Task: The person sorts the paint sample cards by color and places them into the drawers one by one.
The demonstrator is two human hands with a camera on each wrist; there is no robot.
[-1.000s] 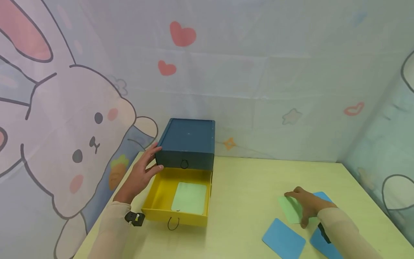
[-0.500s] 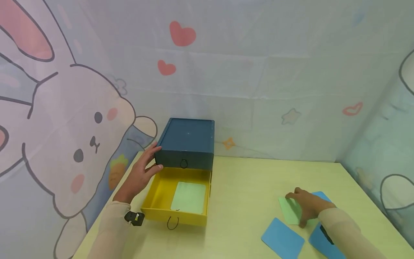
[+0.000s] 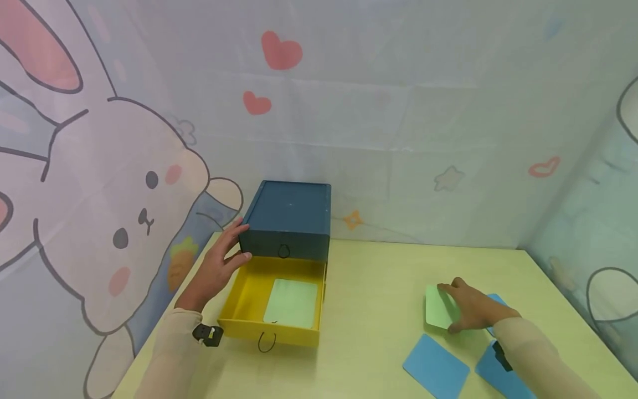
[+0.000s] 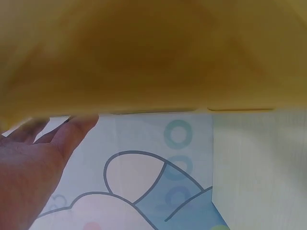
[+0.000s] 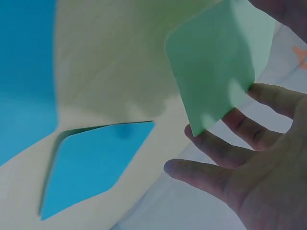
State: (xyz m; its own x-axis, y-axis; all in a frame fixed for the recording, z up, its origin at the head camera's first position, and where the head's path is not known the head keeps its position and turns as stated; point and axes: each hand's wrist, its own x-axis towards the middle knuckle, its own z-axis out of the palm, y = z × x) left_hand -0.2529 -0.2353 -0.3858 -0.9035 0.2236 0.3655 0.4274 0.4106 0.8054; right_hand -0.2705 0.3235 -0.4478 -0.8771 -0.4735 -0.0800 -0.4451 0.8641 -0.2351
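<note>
My right hand (image 3: 471, 307) holds a light green card (image 3: 437, 309) by its edges, between thumb and fingertips, tilted a little above the table. In the right wrist view the fingertips touch one edge of this green card (image 5: 211, 62), and the little finger stands apart from it. My left hand (image 3: 213, 271) rests with spread fingers against the left side of a dark blue drawer box (image 3: 289, 206). Beneath that box a yellow drawer (image 3: 244, 327) is pulled out, with another light green card (image 3: 291, 302) lying flat inside. Yellow plastic covers the upper left wrist view, hiding some fingertips.
Three blue cards lie at the right of the pale table (image 3: 369, 310): a front one (image 3: 436, 366), one partly under the right forearm (image 3: 500, 368), and one behind the hand (image 3: 497, 299). A printed cloth (image 3: 379, 122) hangs behind the table.
My right hand has lifted the green card off the table, tilting it and shifting slightly away from me. The left hand has stayed against the drawer box.
</note>
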